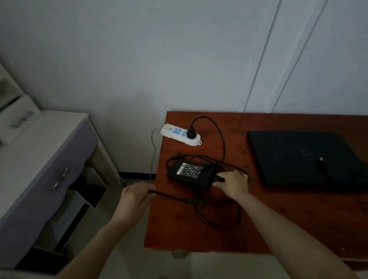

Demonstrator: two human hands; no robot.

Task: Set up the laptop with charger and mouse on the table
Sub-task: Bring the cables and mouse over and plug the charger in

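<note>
This is a plain room in a home, likely a bedroom or small study. A bare white wall (152, 55) fills 12 o'clock, with panel seams (266, 54) at 1 o'clock. At 9 o'clock stands a white desk (18, 162) with a lilac drawer (76, 154) and metal handles (60, 179). Open white shelves (1, 85) sit at 10 o'clock. A red-brown wooden counter (291, 219) at 4 o'clock carries a white strip (179, 135), a charger (190, 173) with its cable (222, 143) looped, and a shut laptop (305, 160). Pale floor (219, 271) shows at 6 o'clock.
</note>
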